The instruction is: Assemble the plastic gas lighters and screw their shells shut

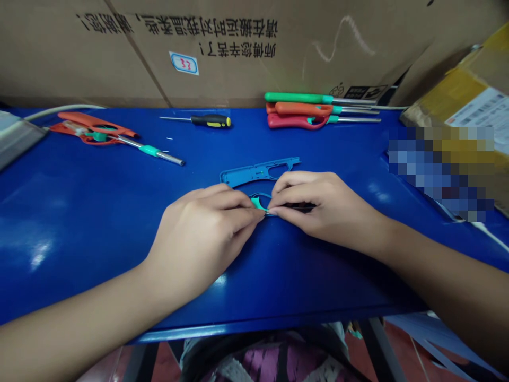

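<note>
Above the middle of the table, my left hand (207, 228) is closed around a blue lighter half-shell (262, 195) and covers most of it. A green lighter trigger (259, 204) shows between my two hands. My right hand (318, 204) pinches thumb and forefinger at the front of this shell, beside the trigger; what lies between those fingertips is too small to make out. Just beyond my hands rests the other blue half-shell (250, 172), its hollow inner side facing up.
An opened orange lighter (99, 130) with a metal tube lies at left. A black-and-yellow screwdriver (210, 121) lies farther back. Several assembled lighters (298, 110) are piled at back right. Cardboard boxes (238, 69) stand behind and at right. The blue table (99, 228) has its edge near me.
</note>
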{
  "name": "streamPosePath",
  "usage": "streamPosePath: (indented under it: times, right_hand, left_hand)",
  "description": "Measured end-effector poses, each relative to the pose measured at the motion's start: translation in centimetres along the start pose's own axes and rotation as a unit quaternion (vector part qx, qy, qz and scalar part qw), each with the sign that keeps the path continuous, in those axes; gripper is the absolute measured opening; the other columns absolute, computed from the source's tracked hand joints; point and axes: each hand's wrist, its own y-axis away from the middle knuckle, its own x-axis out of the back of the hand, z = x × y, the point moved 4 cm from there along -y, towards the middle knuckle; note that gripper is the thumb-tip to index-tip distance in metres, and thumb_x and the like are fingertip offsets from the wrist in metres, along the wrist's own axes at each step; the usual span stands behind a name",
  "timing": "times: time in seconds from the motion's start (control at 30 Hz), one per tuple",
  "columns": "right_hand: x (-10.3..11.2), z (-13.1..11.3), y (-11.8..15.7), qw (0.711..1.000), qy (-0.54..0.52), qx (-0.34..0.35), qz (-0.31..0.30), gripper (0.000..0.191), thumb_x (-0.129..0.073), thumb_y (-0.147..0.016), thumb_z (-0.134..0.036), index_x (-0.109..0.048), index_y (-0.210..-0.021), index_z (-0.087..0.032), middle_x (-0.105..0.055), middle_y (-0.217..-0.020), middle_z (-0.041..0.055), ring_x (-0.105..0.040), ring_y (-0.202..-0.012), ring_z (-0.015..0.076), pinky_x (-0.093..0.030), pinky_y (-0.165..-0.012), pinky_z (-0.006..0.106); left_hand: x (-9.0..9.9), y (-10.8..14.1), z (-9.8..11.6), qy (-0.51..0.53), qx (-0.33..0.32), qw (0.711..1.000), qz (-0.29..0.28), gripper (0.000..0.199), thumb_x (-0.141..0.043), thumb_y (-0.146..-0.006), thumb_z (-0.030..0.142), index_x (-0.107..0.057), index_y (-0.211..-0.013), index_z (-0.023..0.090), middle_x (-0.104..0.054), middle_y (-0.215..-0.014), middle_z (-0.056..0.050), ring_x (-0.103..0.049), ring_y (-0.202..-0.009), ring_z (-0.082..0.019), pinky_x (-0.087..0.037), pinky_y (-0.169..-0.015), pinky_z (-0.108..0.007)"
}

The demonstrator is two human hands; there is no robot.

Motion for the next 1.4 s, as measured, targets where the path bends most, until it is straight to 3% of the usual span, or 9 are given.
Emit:
streamPosePath:
  times: [0.67,1.17,1.4]
  right_hand:
    - [-0.11,-0.26,-0.09,0.999,0.036,-0.013,-0.019,0.015,-0.06,-0.093,-0.016,-0.074,-0.087,-0.018,-0.068,-0.097,0.0028,-0.064,-0.086,0.015,-0.046,-0.077,0.028]
    - [-0.47,-0.05,-0.07,0.999,0.022,-0.031,0.009,0.012,-0.064,-0.09,-0.017,-0.074,-0.083,-0.017,-0.068,-0.093,0.0019,-0.063,-0.082,0.0142,-0.045,-0.072,0.027]
    - [-0.54,-0.36,-0.08,0.998,0.06,-0.022,-0.008,0.013,-0.062,-0.092,-0.018,-0.072,-0.084,-0.017,-0.067,-0.095,0.0023,-0.063,-0.086,0.0153,-0.046,-0.076,0.028]
  left_hand:
    - [-0.13,0.27,-0.06,-0.011,0.004,1.0,0.016,0.015,-0.064,-0.094,0.023,-0.078,-0.089,0.021,-0.078,-0.092,0.0,-0.07,-0.081,-0.021,-0.057,-0.068,-0.035]
    - [-0.19,0.01,0.11,-0.035,-0.015,0.999,0.004,0.019,-0.061,-0.097,0.025,-0.077,-0.087,0.02,-0.077,-0.088,-0.001,-0.069,-0.078,-0.021,-0.055,-0.066,-0.034]
    - [-0.19,-0.13,0.26,-0.048,-0.013,0.999,-0.006,0.021,-0.059,-0.098,0.025,-0.076,-0.085,0.02,-0.077,-0.087,-0.001,-0.069,-0.079,-0.021,-0.053,-0.065,-0.033]
